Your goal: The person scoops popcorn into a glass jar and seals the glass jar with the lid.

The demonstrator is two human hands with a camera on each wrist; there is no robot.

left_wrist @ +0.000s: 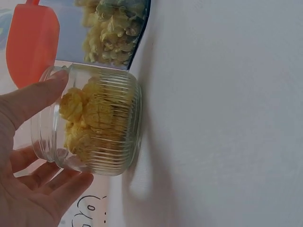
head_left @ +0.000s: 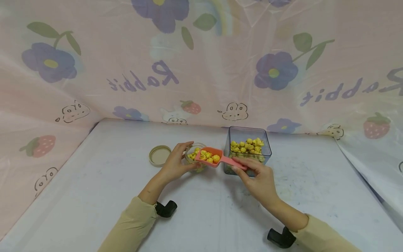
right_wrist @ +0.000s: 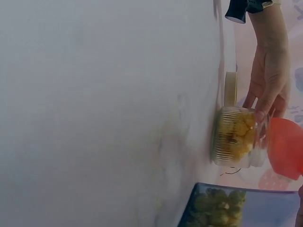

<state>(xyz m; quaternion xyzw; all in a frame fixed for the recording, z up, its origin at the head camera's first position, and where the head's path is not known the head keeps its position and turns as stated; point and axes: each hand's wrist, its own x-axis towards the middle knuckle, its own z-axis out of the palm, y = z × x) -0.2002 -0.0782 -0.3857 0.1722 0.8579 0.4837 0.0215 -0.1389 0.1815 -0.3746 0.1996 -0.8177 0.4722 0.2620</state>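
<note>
Yellow popcorn partly fills a ribbed glass jar (left_wrist: 102, 123) that stands on the table. My left hand (head_left: 176, 162) holds the jar near its rim, thumb on one side and fingers on the other. A pink-orange scoop (head_left: 210, 156) carries several popcorn pieces over the jar's mouth. Its handle is pinched between the thumb and fingers of my right hand (head_left: 259, 178). Just behind that hand stands a clear, dark-tinted square container (head_left: 231, 138) with more popcorn (head_left: 248, 145) in it. In the right wrist view only a sliver of the right hand shows at the edge.
A round lid (head_left: 160, 156) with a gold rim lies on the table left of the jar. The white tabletop (head_left: 94, 189) runs back to a patterned pink curtain (head_left: 201, 70). A black wrist mount (head_left: 167, 209) juts from the left wrist, another (head_left: 281, 238) from the right.
</note>
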